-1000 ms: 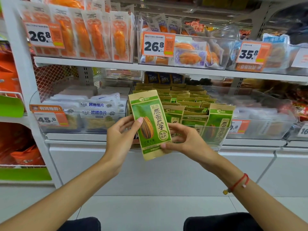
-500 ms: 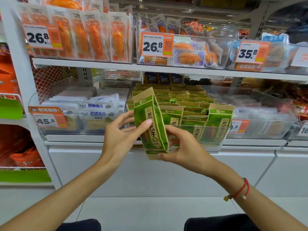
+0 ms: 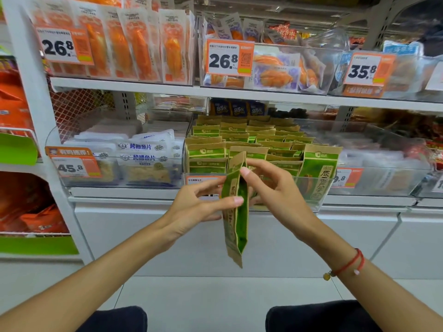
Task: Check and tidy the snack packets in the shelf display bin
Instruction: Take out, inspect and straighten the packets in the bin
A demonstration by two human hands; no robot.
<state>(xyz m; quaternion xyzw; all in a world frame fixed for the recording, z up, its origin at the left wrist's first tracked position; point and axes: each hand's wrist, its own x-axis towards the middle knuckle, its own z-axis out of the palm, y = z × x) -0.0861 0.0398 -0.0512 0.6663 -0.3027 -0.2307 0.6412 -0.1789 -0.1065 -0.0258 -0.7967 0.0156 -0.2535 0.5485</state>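
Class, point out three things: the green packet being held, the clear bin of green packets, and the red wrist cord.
green packet (image 3: 236,226): head view, lower side panel.
clear bin (image 3: 318,188): head view, front wall.
red wrist cord (image 3: 350,263): head view, strand across wrist.

Red cord bracelet (image 3: 348,264), dark trousers (image 3: 318,316)

White metal shelves (image 3: 124,83) fill the view, with a white upright post (image 3: 31,97) at the left. Under the lower shelf is a plain white base panel (image 3: 134,236). The floor (image 3: 227,298) has pale glossy tiles. Behind the left part of the shelf a red wire mesh (image 3: 79,109) shows. The light is bright and even.
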